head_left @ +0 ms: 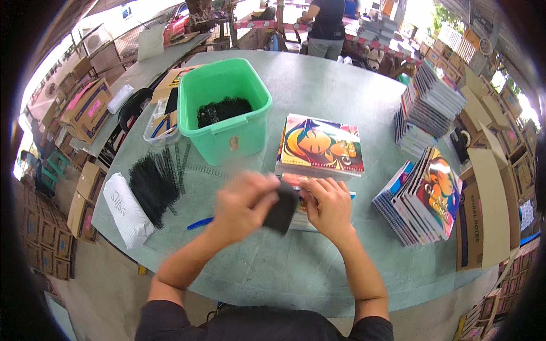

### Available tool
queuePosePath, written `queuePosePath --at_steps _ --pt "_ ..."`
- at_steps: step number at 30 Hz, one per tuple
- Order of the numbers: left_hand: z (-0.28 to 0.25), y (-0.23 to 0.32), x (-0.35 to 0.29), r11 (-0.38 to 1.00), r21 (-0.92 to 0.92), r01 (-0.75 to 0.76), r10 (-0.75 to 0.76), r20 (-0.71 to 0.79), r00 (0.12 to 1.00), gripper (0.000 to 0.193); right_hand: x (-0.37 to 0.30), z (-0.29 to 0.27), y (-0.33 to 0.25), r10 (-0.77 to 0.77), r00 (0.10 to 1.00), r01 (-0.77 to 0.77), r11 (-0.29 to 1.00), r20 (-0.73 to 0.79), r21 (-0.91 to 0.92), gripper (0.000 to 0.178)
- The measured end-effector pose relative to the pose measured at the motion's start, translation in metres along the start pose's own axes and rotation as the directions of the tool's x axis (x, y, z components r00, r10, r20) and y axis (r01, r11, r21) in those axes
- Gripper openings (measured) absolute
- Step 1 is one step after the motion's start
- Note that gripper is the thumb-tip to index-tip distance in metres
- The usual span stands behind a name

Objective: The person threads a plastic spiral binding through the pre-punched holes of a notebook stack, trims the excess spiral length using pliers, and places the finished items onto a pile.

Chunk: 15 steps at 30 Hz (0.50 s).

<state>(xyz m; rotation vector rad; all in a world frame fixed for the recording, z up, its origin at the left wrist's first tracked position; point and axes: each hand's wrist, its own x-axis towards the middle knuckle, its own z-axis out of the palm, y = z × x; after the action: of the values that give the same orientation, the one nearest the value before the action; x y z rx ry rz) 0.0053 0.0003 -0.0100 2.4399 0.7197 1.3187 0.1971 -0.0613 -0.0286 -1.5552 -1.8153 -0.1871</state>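
Note:
My right hand (330,207) is closed, thumb against fingers, at the edge of a dark flat rectangular piece (280,211) with rounded corners, perhaps a notebook cover. My left hand (242,204), smeared by motion, has its fingers curled in a pinch beside that piece; anything small in them is hidden. An orange printed strip (297,179) shows just beyond my fingers. Under and behind my hands lies a low stack of sheets, partly covered. Farther off is a pile of colourful printed covers (321,145). Loose black spiral coils (153,184) spread to the left.
A green bin (224,139) holds more black coils. Near it are a clear tub (162,133), a white wrapped roll (126,210) and a blue pen-like tool (199,223). Spiral notebooks (421,196) stack at right, beside an open carton (483,221). A person (327,28) stands beyond the table.

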Motion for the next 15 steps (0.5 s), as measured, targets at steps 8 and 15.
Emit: queuePosePath --at_steps 8,15 --pt "-0.001 0.001 0.011 0.997 0.072 0.033 -0.036 0.039 0.999 0.027 -0.004 -0.029 0.010 0.072 0.997 -0.074 0.994 -0.026 -0.075 0.015" --pt "0.005 0.008 0.023 0.998 0.004 0.066 -0.066 0.000 0.998 0.026 -0.040 -0.013 0.050 0.508 0.853 -0.387 0.456 0.123 0.801 0.019"
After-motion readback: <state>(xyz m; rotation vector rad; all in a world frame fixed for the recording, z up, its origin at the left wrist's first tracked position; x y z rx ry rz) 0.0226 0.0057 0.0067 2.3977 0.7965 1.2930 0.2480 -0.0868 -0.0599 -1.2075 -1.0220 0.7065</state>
